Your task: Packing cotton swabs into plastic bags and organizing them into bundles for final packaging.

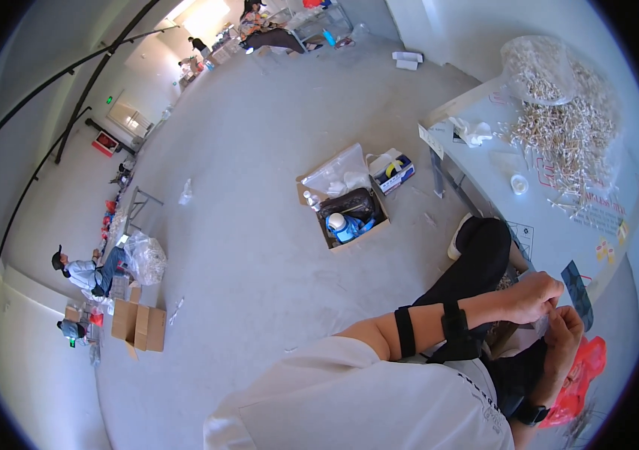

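Lower rt. of frame: bare L hand (533, 297) & bare R hand (564, 331) meet, fingers curled; can't tell what's held.

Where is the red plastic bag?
In the head view, the red plastic bag is at the lower right, beside the person's right hand and the black strap on that wrist.

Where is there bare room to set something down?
Bare floor lies between the packed box and brown carton. The table has a patch between the round white item and dark sheet. Crowded: under the piled pieces, and around the left hand and right hand.
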A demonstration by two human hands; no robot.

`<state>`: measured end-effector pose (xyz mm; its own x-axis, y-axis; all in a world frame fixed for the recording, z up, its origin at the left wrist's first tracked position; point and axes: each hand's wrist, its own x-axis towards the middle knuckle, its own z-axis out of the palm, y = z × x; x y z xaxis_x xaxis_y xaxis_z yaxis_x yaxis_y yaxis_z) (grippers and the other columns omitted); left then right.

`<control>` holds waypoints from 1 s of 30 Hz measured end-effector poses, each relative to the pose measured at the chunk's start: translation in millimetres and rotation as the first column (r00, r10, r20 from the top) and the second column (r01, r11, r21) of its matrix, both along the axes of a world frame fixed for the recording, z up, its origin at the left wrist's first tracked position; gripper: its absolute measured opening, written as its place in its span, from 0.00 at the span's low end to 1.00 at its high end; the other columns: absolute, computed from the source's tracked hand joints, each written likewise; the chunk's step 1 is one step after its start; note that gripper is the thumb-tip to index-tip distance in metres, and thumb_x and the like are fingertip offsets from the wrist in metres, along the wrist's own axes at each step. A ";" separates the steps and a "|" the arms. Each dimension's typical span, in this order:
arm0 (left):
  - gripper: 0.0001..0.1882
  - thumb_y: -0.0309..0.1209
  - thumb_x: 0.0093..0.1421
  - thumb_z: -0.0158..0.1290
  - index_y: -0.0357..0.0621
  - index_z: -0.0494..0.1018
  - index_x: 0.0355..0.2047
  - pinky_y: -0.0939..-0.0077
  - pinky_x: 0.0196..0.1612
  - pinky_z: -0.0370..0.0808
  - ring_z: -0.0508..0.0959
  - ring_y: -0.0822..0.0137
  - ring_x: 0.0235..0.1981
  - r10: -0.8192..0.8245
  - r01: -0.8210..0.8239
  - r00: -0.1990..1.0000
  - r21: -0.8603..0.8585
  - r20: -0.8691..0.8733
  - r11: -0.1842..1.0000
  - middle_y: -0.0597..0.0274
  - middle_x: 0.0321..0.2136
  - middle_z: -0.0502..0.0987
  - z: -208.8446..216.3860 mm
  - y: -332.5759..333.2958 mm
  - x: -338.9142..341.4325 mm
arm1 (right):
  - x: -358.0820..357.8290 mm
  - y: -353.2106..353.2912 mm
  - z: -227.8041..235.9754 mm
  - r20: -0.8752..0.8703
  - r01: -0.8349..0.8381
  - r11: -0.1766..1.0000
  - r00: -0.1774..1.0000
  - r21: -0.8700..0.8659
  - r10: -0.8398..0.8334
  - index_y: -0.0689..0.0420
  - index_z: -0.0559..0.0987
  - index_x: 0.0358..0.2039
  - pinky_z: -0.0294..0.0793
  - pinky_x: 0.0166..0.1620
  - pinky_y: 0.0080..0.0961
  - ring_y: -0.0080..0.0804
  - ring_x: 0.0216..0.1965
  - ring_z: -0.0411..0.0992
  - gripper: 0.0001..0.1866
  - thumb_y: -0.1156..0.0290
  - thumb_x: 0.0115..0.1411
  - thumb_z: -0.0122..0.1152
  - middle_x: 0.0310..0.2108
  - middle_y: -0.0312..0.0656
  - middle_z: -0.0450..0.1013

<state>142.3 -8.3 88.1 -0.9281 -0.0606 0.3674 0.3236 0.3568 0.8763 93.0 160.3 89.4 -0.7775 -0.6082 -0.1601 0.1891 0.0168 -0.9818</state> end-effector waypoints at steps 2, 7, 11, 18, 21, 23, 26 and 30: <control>0.06 0.21 0.43 0.55 0.35 0.68 0.19 0.59 0.26 0.68 0.74 0.44 0.25 -0.037 0.035 0.994 -0.026 -0.099 0.999 0.44 0.21 0.73 0.7 2.4 2.9 | 5.0 5.0 0.7 0.028 0.098 0.991 0.994 0.091 -0.101 0.58 0.73 0.21 0.47 0.19 0.13 0.11 0.16 0.54 0.10 0.67 0.57 0.59 0.16 0.26 0.62; 0.04 0.23 0.46 0.53 0.37 0.68 0.22 0.57 0.26 0.67 0.73 0.42 0.26 -0.101 0.087 0.992 -0.171 -0.075 0.981 0.44 0.21 0.72 4.0 -8.6 8.0 | 14.7 -14.0 19.3 -0.044 0.139 0.967 0.990 0.212 -0.133 0.59 0.76 0.20 0.48 0.19 0.16 0.12 0.16 0.54 0.08 0.69 0.51 0.62 0.15 0.25 0.61; 0.04 0.22 0.47 0.55 0.36 0.72 0.25 0.71 0.24 0.69 0.74 0.60 0.19 -0.199 0.209 0.976 -0.120 0.087 0.971 0.49 0.19 0.72 19.3 -21.7 11.2 | 12.6 -17.3 23.8 0.072 -0.014 0.992 0.997 0.122 0.005 0.55 0.76 0.21 0.48 0.19 0.15 0.12 0.15 0.54 0.10 0.64 0.53 0.63 0.14 0.24 0.60; 0.01 0.21 0.50 0.56 0.34 0.75 0.24 0.84 0.27 0.70 0.72 0.79 0.21 -0.262 0.151 0.911 0.332 0.319 0.931 0.65 0.19 0.76 3.9 -24.0 4.7 | 12.7 5.0 13.1 0.066 0.228 0.969 0.973 -0.096 -0.223 0.60 0.77 0.28 0.53 0.22 0.10 0.12 0.19 0.57 0.07 0.70 0.56 0.59 0.19 0.28 0.66; 0.01 0.20 0.52 0.55 0.33 0.75 0.24 0.86 0.27 0.70 0.73 0.79 0.22 -0.283 0.107 0.906 0.477 0.315 0.872 0.64 0.21 0.76 -0.9 -19.5 5.0 | 27.4 11.5 9.1 0.075 0.189 0.981 0.980 -0.045 -0.185 0.61 0.79 0.27 0.54 0.22 0.11 0.11 0.18 0.58 0.07 0.70 0.55 0.62 0.18 0.29 0.68; 0.01 0.20 0.52 0.56 0.33 0.75 0.25 0.86 0.27 0.69 0.72 0.79 0.22 -0.261 0.075 0.911 0.494 0.320 0.866 0.63 0.21 0.76 -2.0 -17.8 4.8 | 35.2 13.1 8.1 0.093 0.191 0.980 0.978 -0.061 -0.185 0.61 0.80 0.28 0.55 0.22 0.11 0.11 0.20 0.60 0.08 0.69 0.55 0.63 0.20 0.29 0.70; 0.02 0.20 0.52 0.56 0.33 0.75 0.24 0.86 0.26 0.68 0.71 0.80 0.21 -0.194 0.007 0.917 0.472 0.349 0.881 0.64 0.19 0.75 -5.1 -15.0 4.8 | 40.6 16.7 2.2 0.208 0.197 0.974 0.963 -0.115 -0.170 0.61 0.80 0.29 0.56 0.23 0.11 0.11 0.20 0.61 0.08 0.69 0.55 0.63 0.20 0.29 0.70; 0.02 0.19 0.52 0.56 0.34 0.74 0.24 0.86 0.25 0.68 0.70 0.80 0.20 -0.160 -0.037 0.926 0.502 0.343 0.864 0.66 0.19 0.74 -8.5 -12.7 3.1 | 40.4 17.0 3.9 0.056 0.217 0.975 0.975 -0.048 -0.215 0.62 0.79 0.30 0.59 0.24 0.11 0.12 0.21 0.62 0.08 0.70 0.56 0.62 0.21 0.30 0.71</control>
<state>145.4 -21.0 79.6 -0.9952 -0.0792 -0.0574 -0.0440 -0.1620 0.9858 133.4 177.3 93.3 -0.8832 -0.4354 -0.1743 0.2319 -0.0824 -0.9693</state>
